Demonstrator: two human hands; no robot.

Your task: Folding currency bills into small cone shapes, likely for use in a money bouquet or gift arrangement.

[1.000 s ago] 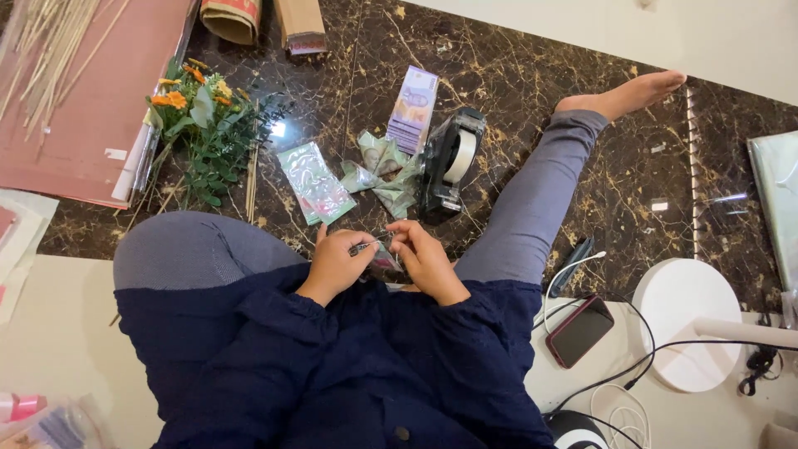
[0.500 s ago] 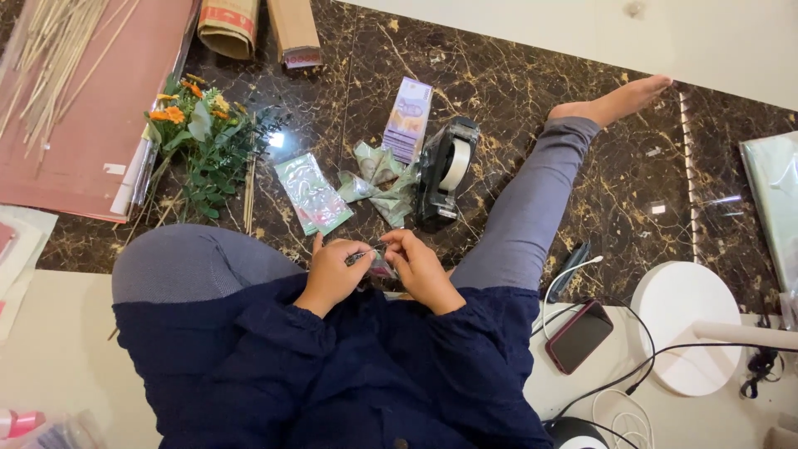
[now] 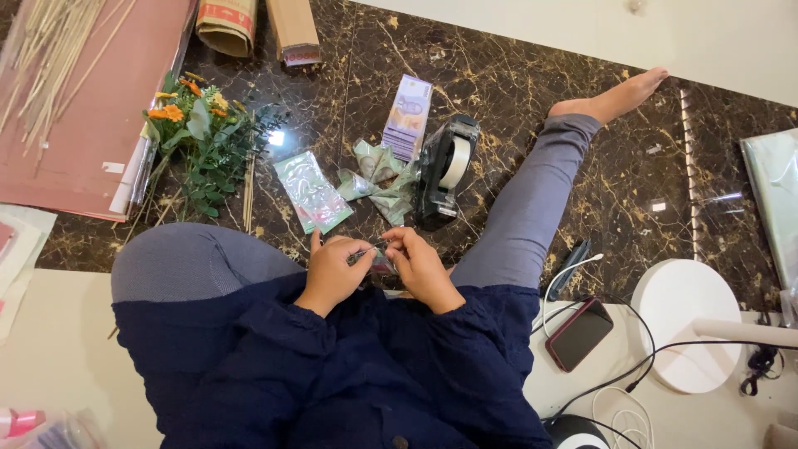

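Note:
I sit on a dark marble floor (image 3: 632, 191) with legs spread. My left hand (image 3: 337, 270) and my right hand (image 3: 420, 266) meet in front of my lap, both pinching a small folded piece wrapped in clear film (image 3: 376, 259). Just beyond the hands lie a clear packet of folded pieces (image 3: 312, 191), a heap of folded greenish banknotes (image 3: 378, 175), a stack of purple banknotes (image 3: 407, 116) and a black tape dispenser (image 3: 447, 170).
A bunch of orange flowers with green leaves (image 3: 204, 137) lies at the left beside a pink sheet with thin sticks (image 3: 62, 91). Cardboard rolls (image 3: 258, 25) sit at the top. A phone (image 3: 579, 333), cables and a white round stand base (image 3: 686, 320) are at the right.
The view has shifted slightly. Both hands stay together on the small piece, working it with the fingers; nothing else has moved.

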